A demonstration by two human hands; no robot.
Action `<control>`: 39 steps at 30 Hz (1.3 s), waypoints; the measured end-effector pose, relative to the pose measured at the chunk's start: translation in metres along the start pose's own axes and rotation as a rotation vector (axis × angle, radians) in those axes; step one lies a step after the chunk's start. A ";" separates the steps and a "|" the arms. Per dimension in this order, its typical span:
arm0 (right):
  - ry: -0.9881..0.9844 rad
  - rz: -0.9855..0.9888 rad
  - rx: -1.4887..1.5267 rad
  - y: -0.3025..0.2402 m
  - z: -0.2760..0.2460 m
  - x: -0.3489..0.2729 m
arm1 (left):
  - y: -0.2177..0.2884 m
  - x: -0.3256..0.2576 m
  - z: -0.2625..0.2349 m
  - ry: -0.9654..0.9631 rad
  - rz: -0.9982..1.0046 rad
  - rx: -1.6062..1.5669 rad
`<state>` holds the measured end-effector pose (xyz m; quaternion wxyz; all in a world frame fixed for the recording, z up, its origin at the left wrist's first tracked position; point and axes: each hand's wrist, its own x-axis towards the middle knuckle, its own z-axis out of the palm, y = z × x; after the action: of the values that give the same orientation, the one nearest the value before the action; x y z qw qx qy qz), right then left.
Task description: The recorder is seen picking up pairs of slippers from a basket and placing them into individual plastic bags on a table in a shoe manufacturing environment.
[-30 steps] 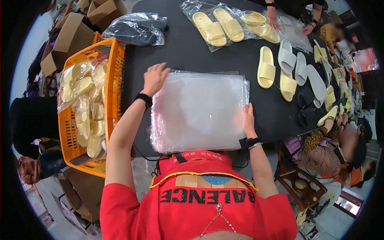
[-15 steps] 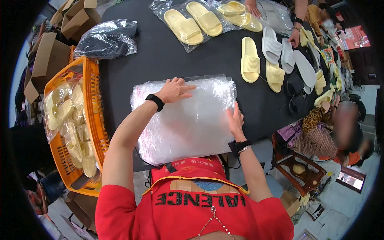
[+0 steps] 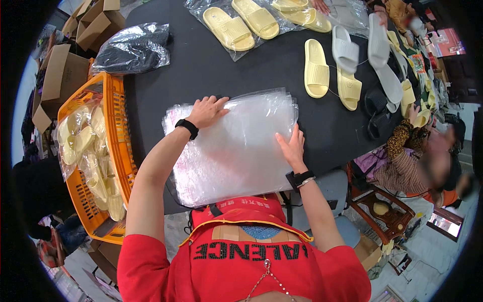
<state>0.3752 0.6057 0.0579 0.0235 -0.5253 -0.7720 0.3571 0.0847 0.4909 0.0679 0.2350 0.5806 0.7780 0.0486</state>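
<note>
A stack of clear plastic bags (image 3: 236, 151) lies at the near edge of the black table, its sheets slightly fanned along the far side. My left hand (image 3: 205, 111) is at the far edge of the stack, left of its middle, with the fingers bent over that edge and closed on the bags. Against the right edge rests my right hand (image 3: 293, 148), its thumb stretched out over the top sheet and its fingers pointing away from me. The thumb stands apart from the fingers.
An orange basket (image 3: 116, 126) of bagged yellow slippers (image 3: 83, 141) stands left. Beyond the stack are a bagged dark item (image 3: 132, 49) and yellow slippers (image 3: 229, 31) on plastic. Loose slippers (image 3: 316, 68) lie right. Another person (image 3: 402, 166) sits right; a co-worker's hand (image 3: 320, 6) shows far off.
My left hand has drawn slightly left and its fingers have bent in at the far edge. The top sheets have shifted. On the right, a grey slipper has been lifted by a co-worker.
</note>
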 end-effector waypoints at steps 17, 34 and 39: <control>0.037 -0.042 0.296 0.015 -0.022 0.001 | -0.040 -0.047 -0.001 0.411 -0.217 0.011; -0.101 -0.295 0.044 0.013 0.008 0.014 | -0.038 -0.137 0.031 0.598 -0.633 -1.402; -0.032 -0.297 0.202 0.030 0.008 0.018 | -0.070 -0.124 0.038 0.632 -0.708 -0.674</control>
<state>0.3876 0.6216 0.0284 0.1163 -0.3950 -0.8015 0.4337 0.0659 0.3458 0.0485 0.1649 0.1355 0.8988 0.3828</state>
